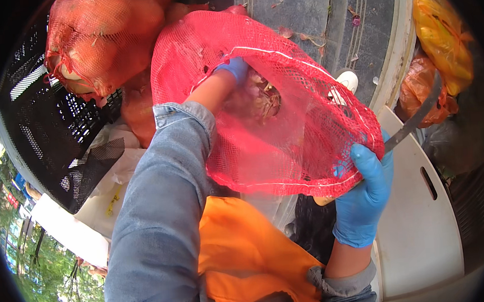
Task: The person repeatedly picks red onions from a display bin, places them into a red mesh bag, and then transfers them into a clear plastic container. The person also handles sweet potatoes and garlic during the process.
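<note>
A red mesh bag (242, 159) hangs in front of me with its mouth wide towards me. My left hand (235, 69), in a blue glove, reaches into that mouth, and its fingers are hidden. Close by it, purplish onions (265, 97) with dry stalk ends lie deep in the bag. At the right my right hand (361, 202), also in a blue glove, grips the bag's rim. The same hand holds a knife (416, 117), whose dark blade points up and right, away from the bag. A wooden handle end shows below the rim.
Orange mesh sacks of onions (106, 39) rest at upper left near a black plastic crate (58, 133). Yellow (443, 39) and orange plastic bags (421, 86) lie at right, beyond a white panel (417, 223) with a slot. Onion scraps litter the grey floor (283, 11).
</note>
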A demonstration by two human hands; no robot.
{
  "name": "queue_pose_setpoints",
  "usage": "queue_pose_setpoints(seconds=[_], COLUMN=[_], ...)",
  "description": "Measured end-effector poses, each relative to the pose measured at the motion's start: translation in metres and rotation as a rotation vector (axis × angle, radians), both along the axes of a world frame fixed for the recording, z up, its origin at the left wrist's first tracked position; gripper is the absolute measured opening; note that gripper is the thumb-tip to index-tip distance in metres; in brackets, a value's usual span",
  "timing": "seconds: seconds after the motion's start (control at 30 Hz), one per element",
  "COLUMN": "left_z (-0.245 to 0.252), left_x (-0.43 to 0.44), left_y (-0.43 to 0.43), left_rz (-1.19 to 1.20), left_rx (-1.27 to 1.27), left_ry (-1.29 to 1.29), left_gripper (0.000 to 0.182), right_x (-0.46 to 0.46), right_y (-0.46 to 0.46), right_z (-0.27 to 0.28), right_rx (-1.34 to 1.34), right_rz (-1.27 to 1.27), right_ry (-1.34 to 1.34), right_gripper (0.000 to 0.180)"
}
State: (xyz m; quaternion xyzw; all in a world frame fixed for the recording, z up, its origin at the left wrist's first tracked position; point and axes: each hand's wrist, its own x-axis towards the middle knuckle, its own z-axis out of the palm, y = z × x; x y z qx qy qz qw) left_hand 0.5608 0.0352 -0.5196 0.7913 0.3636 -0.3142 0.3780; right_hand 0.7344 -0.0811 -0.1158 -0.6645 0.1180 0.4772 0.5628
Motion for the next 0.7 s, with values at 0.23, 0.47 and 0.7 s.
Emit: queue_pose_setpoints(seconds=[0.23, 0.47, 0.7], left_z=[0.034, 0.112, 0.185], left_x=[-0.018, -0.006, -0.03], left_y=[0.018, -0.016, -0.011], left_rz=[-0.322, -0.656, -0.202], left_rx=[-0.348, -0.194, -0.196], left_ry=[-0.136, 0.081, -0.222], left_gripper=[0.047, 0.069, 0.082], right_x=[0.003, 0.008, 0.009], right_y=[0.001, -0.003, -0.002], right_z=[-0.006, -0.011, -0.011], right_rx=[0.043, 0.078, 0.15], right_rz=[0.028, 0.019, 0.053], right_ry=[0.034, 0.043, 0.032], right_gripper=[0.021, 0.024, 0.022])
